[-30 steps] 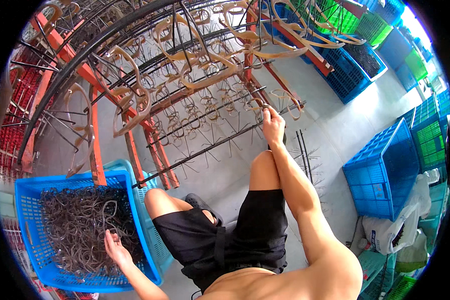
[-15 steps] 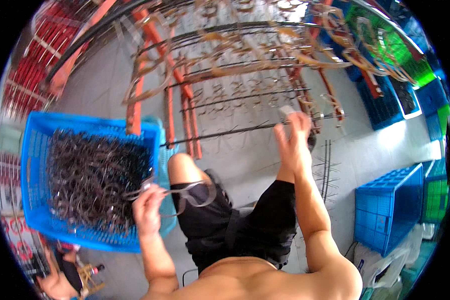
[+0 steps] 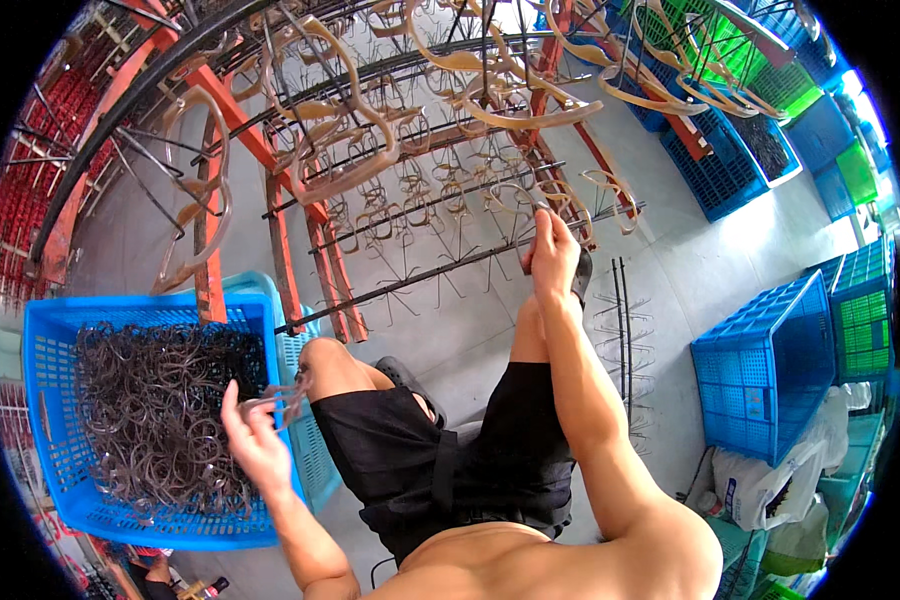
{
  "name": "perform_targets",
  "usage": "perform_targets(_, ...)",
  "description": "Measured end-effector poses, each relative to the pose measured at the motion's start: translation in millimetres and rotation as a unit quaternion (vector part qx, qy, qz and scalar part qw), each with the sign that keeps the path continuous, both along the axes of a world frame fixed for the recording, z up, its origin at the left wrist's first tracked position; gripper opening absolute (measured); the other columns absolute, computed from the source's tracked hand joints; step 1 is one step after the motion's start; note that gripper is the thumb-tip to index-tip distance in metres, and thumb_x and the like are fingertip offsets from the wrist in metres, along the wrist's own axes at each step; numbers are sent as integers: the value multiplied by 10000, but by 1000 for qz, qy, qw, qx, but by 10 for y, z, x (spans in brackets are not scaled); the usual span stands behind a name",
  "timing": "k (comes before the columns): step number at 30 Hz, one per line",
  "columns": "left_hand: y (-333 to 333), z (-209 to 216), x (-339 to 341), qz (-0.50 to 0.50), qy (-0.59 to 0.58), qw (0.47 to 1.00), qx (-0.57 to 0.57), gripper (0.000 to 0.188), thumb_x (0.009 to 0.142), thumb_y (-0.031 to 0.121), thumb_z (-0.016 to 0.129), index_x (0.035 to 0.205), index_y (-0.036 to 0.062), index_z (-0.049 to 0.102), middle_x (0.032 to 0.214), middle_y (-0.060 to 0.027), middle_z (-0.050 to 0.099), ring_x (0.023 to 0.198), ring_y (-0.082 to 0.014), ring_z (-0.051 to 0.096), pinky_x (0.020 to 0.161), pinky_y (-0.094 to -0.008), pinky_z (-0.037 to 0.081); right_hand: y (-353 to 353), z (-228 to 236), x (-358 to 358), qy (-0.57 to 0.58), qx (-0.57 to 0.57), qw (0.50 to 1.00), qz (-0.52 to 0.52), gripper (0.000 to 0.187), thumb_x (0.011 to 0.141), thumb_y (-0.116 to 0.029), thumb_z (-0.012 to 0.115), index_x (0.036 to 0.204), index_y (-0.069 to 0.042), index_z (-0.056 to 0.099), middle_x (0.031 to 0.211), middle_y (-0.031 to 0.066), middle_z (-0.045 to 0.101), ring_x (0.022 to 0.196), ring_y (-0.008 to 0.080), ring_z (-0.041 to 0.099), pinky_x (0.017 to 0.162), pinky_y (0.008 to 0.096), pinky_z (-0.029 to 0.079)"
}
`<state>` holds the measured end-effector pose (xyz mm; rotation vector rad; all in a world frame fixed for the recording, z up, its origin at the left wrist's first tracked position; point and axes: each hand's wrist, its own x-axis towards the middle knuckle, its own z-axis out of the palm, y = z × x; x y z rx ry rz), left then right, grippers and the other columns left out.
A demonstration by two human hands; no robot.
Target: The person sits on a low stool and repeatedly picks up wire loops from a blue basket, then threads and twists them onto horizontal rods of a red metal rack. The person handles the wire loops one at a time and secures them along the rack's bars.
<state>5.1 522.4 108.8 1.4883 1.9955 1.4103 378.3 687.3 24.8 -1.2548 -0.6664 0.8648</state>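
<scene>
My left hand (image 3: 258,448) is over the right edge of a blue crate, its fingers gripping a smoky translucent eyeglass frame (image 3: 292,398), which is partly blurred. Dark eyeglass frames (image 3: 160,415) fill the blue crate (image 3: 45,400) in a tangled heap. Out in front, my right hand (image 3: 554,258) reaches to the right end of a low rack bar. Its fingers are pinched at an amber clear eyeglass frame (image 3: 513,197) by the bar; the fingers partly hide the contact. More amber eyeglass frames (image 3: 370,160) hang from wire hooks on the rack above.
An orange-red rack (image 3: 210,205) with black hooked bars (image 3: 410,282) spans the front. A loose hooked bar (image 3: 625,340) lies on the floor at right. Blue crates (image 3: 760,360) and plastic bags (image 3: 765,490) stand right; red racks (image 3: 45,170) are far left.
The view has shifted, bringing the rack nearer. My left hand has tilted, turning the smoky frame toward my knee. My right hand's fingers, spread before, are drawn together at the low bar.
</scene>
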Motion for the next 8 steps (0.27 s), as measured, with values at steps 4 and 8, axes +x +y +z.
perform_targets(4,-68,11,-714,181,-221,958,28,260,943,195,441,1117,23,529,731,-25,569,572,-72,463,495,-199,374,245,-339,189,-113,-47,989,-85,257,906,-237,549,961,2,629,574,-17,503,445,54,414,399,230,335)
perform_targets(8,-378,-767,-1947,120,-601,773,164,308,926,247,500,1150,37,514,744,-40,578,541,-92,489,451,-194,406,251,-254,157,-62,-99,993,-28,259,909,-241,539,1035,-38,640,595,17,535,461,65,432,411,245,353)
